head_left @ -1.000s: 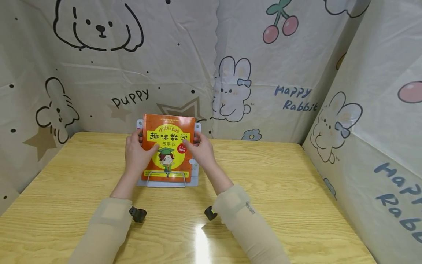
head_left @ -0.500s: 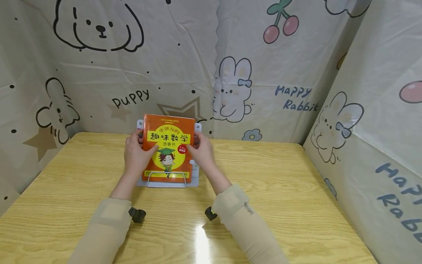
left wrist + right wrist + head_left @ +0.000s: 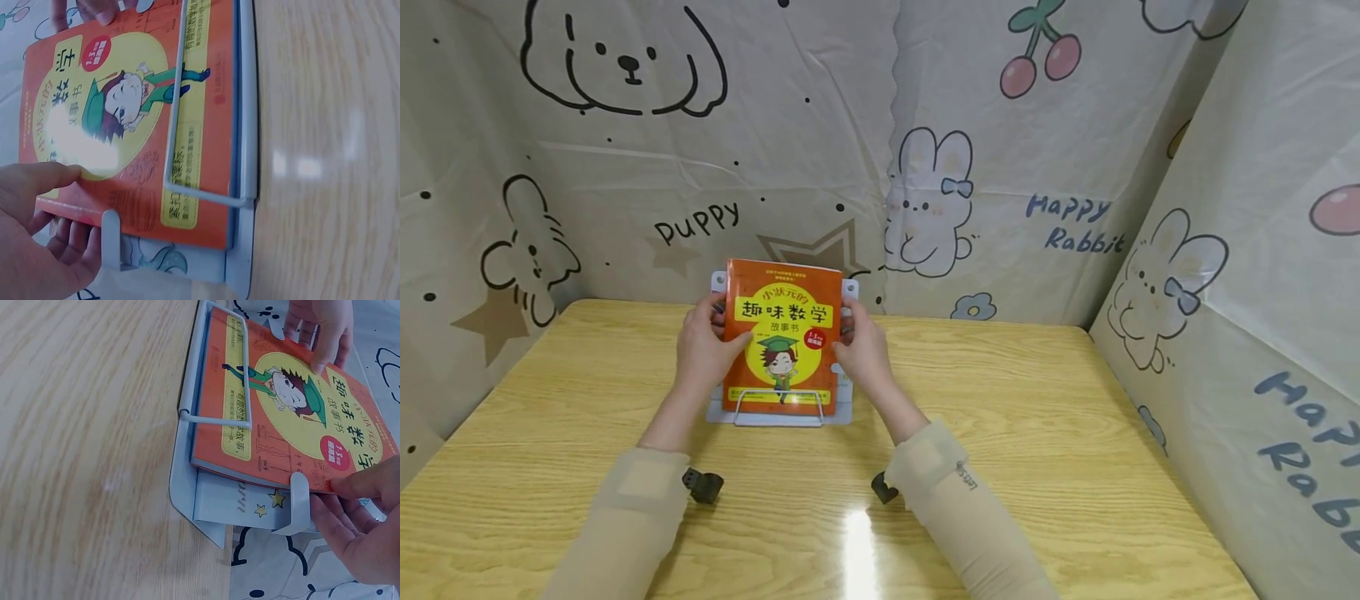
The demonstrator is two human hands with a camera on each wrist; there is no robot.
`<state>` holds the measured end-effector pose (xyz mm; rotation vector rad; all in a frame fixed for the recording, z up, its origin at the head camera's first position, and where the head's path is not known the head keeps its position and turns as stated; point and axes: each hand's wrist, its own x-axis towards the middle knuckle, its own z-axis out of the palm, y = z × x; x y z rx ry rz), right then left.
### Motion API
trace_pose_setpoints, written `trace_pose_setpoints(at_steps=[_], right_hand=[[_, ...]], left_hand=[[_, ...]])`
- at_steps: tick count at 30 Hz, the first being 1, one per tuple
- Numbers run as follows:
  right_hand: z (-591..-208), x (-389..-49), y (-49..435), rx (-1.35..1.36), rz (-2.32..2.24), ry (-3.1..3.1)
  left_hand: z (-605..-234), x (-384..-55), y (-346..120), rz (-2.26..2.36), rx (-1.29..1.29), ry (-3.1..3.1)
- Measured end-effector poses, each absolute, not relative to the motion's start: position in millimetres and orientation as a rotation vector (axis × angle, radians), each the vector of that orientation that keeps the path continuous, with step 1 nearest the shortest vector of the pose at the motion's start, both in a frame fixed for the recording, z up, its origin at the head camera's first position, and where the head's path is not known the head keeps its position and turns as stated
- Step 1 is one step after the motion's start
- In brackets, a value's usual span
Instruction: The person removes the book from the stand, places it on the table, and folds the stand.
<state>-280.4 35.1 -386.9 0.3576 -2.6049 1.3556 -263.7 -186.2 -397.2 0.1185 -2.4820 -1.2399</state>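
An orange book (image 3: 782,367) with a cartoon child in a green cap leans upright on a pale metal book stand (image 3: 846,408). The stand's wire holder (image 3: 177,112) crosses the lower cover. At the book's left edge, my left hand (image 3: 703,350) holds it, thumb on the cover and fingers behind. My right hand (image 3: 867,354) holds the opposite edge, its thumb (image 3: 356,484) at the cover's margin and its fingers behind. Small side tabs of the stand stand beside the book near each hand. Parts of the fingers are hidden behind the book.
The stand sits on a wooden table (image 3: 1000,433) near its back edge. A pale cloth (image 3: 820,167) printed with rabbits and a puppy hangs behind and at the sides. Small black devices (image 3: 703,486) are worn at both wrists.
Both thumbs have slid outward across the cover toward its edges, and the left hand and forearm have shifted slightly left. The book and stand look unmoved.
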Motion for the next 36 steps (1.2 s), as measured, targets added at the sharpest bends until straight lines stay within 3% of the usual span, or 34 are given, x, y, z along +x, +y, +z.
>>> trace_pose_setpoints(at_steps=[11,36], right_hand=[[-390.2,-282.4,35.5,0.370,1.419,-2.583],[-386.4,-288.1,35.6,0.355,1.390,-2.556]], left_hand=[[-395.6,-260.9,-201.2,-1.247,0.008,-2.534],[-388.8,-263.6,-203.4,-1.301,0.051,-2.460]])
